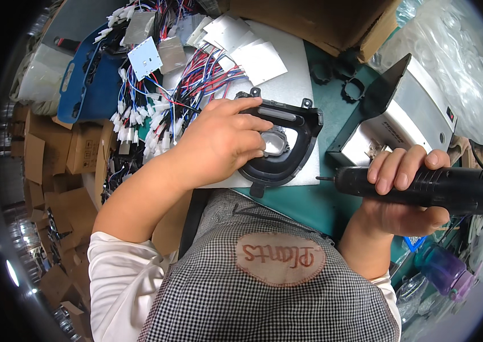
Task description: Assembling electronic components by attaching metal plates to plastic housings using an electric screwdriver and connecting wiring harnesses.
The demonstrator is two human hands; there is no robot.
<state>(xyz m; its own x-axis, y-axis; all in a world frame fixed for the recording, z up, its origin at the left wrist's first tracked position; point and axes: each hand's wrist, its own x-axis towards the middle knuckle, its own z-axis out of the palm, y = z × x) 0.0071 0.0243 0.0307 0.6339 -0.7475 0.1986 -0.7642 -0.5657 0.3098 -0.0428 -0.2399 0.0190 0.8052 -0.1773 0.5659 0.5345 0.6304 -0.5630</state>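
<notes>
My left hand (218, 139) lies over the left side of a black plastic lamp housing (278, 172), fingers across it and thumb hidden. Inside the housing sits a round silvery piece (276, 142), close to my fingertips. The housing rests on a pale flat board (304, 74). My right hand (398, 169) is wrapped around a black electric screwdriver (458, 191), held level to the right of the housing. Its thin bit (325, 178) points left, apart from the housing.
Bundled coloured wires with white connectors (210, 74) and square metallic plates (258, 60) lie behind my left hand. A silver metal box (407, 114) and black rings (353, 89) stand on the green mat (341, 117). A cardboard box (321, 23), clear plastic bags (452, 51) and purple bottle (444, 271) surround them.
</notes>
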